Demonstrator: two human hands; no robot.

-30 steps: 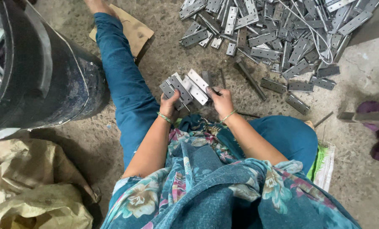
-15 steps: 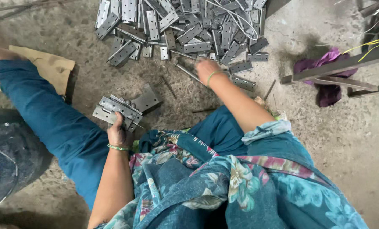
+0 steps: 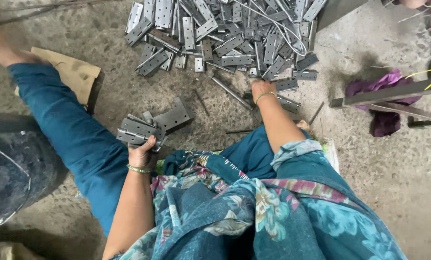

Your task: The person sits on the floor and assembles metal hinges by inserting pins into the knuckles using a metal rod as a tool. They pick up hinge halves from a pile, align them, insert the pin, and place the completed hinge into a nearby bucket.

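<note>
I sit on a concrete floor. My left hand (image 3: pixel 143 153) grips a stack of grey metal hinges (image 3: pixel 150 125), held flat in front of my knee. My right hand (image 3: pixel 262 89) reaches forward and rests on the near edge of a big pile of loose grey hinges (image 3: pixel 225 33), fingers touching a hinge leaf (image 3: pixel 286 85); whether it has one gripped I cannot tell. Thin metal pins (image 3: pixel 231 92) lie on the floor between the pile and my legs.
A dark drum (image 3: pixel 13 178) stands at my left beside my outstretched blue-trousered leg (image 3: pixel 66 125). A piece of cardboard (image 3: pixel 73 72) lies under that leg. At right are a metal bar (image 3: pixel 393 94) and a purple cloth (image 3: pixel 379 84).
My right hand left the held stack and reached out to the pile's edge. The left hand keeps the stack. My view swung right, so the drum slid to the left edge.
</note>
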